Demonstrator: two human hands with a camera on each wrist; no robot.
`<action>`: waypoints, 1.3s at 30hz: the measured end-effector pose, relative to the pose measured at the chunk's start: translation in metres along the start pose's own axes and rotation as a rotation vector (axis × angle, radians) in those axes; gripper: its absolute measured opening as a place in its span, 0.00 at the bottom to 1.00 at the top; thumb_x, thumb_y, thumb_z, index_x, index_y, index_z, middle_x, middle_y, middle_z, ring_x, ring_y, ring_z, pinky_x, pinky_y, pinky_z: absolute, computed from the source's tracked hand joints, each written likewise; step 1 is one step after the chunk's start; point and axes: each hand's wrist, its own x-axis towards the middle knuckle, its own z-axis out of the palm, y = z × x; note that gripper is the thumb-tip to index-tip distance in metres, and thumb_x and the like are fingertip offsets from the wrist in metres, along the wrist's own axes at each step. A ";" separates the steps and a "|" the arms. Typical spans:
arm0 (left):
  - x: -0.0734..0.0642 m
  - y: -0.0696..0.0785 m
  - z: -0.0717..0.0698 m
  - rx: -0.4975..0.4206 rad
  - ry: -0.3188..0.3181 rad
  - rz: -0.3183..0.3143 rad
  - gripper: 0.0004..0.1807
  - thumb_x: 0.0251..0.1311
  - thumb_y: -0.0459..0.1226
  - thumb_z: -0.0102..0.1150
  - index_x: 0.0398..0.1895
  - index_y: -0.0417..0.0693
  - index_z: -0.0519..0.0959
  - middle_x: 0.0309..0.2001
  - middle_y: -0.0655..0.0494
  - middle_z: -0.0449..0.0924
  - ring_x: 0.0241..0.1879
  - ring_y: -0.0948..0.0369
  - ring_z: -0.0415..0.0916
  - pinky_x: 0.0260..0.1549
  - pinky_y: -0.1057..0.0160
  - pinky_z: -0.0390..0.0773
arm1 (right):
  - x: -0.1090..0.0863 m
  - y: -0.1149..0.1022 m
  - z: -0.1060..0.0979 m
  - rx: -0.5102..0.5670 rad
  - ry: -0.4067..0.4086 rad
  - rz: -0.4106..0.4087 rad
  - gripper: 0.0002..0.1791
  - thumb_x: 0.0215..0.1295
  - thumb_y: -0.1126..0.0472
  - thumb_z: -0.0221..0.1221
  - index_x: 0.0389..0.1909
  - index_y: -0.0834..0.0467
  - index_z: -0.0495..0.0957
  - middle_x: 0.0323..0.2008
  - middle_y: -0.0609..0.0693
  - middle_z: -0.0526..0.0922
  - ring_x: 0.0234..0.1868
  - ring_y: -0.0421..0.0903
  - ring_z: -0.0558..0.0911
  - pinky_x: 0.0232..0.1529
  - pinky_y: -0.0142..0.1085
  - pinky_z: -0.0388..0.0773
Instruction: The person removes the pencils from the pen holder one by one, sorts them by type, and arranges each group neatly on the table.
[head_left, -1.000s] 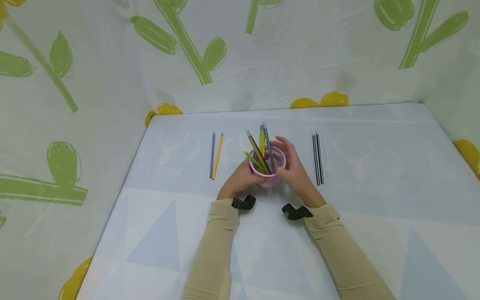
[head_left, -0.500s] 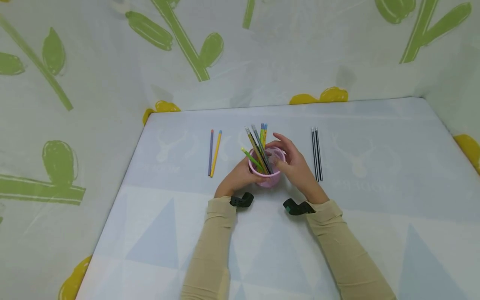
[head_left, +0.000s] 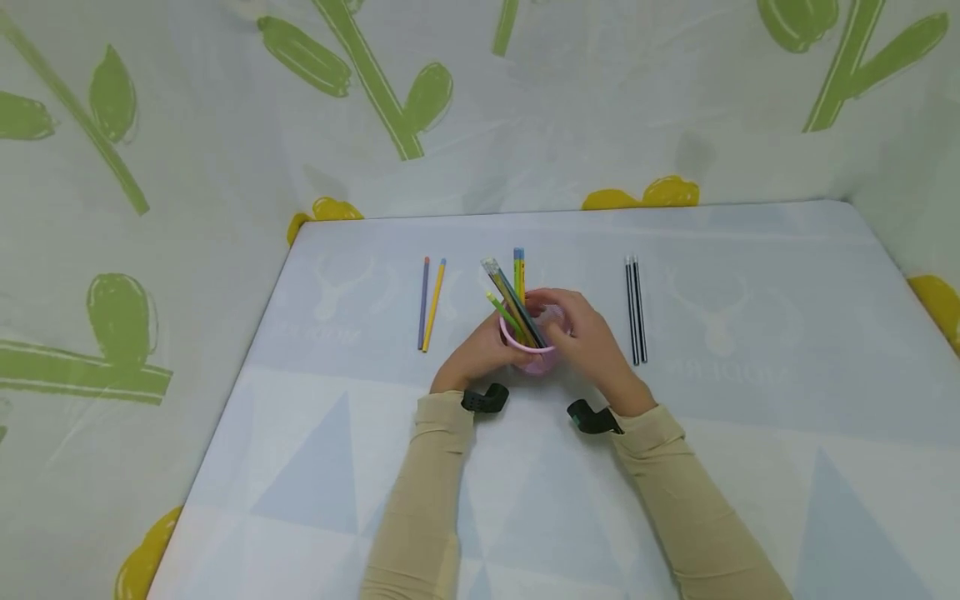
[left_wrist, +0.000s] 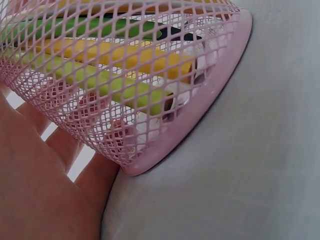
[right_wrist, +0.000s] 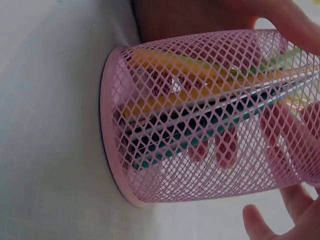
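Note:
A pink mesh pencil cup [head_left: 537, 364] stands upright on the table between my hands. My left hand [head_left: 477, 354] grips its left side, palm and fingers against the mesh in the left wrist view. Several pencils [head_left: 512, 302] lean to the left in the cup, among them a short light green one [head_left: 500, 308]. My right hand [head_left: 595, 343] holds the cup's right rim, its thumb over the near edge and its fingers bent over the far side. Pencil ends show through the mesh near the base [right_wrist: 107, 135] in the right wrist view.
Left of the cup, a purple pencil [head_left: 423, 304] and a yellow pencil [head_left: 434, 306] lie side by side. Two black-and-white striped pencils [head_left: 636, 312] lie to the right. Patterned cloth walls [head_left: 525, 150] border the table [head_left: 750, 467].
The blue-grey pencil has tipped from the right to the left, against the others in the cup. My right fingers have bent lower over the rim. My left hand has kept its grip.

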 end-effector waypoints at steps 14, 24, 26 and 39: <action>0.000 0.001 -0.001 0.008 -0.036 0.009 0.36 0.45 0.38 0.67 0.59 0.53 0.63 0.55 0.51 0.69 0.49 0.61 0.69 0.47 0.62 0.70 | 0.000 -0.007 0.004 -0.190 0.014 -0.053 0.15 0.58 0.50 0.57 0.45 0.51 0.79 0.50 0.47 0.75 0.55 0.48 0.67 0.54 0.49 0.62; 0.002 0.000 -0.001 -0.047 -0.104 0.136 0.43 0.45 0.30 0.66 0.65 0.49 0.54 0.59 0.55 0.63 0.55 0.56 0.66 0.49 0.60 0.70 | 0.000 -0.009 0.003 -0.209 -0.016 0.000 0.18 0.54 0.47 0.60 0.41 0.55 0.82 0.41 0.50 0.77 0.46 0.48 0.69 0.45 0.46 0.66; 0.002 0.000 -0.001 -0.055 -0.102 0.129 0.43 0.45 0.30 0.66 0.65 0.48 0.54 0.58 0.55 0.63 0.54 0.56 0.66 0.49 0.60 0.70 | 0.000 -0.011 0.003 -0.210 -0.015 0.010 0.18 0.54 0.47 0.60 0.39 0.55 0.82 0.39 0.50 0.77 0.43 0.47 0.70 0.41 0.43 0.67; 0.003 -0.001 -0.001 -0.044 -0.106 0.175 0.43 0.45 0.30 0.65 0.65 0.45 0.53 0.59 0.53 0.63 0.54 0.59 0.66 0.51 0.59 0.68 | 0.001 -0.011 0.001 -0.232 -0.048 -0.072 0.13 0.56 0.51 0.59 0.31 0.57 0.83 0.32 0.47 0.80 0.44 0.47 0.69 0.43 0.44 0.66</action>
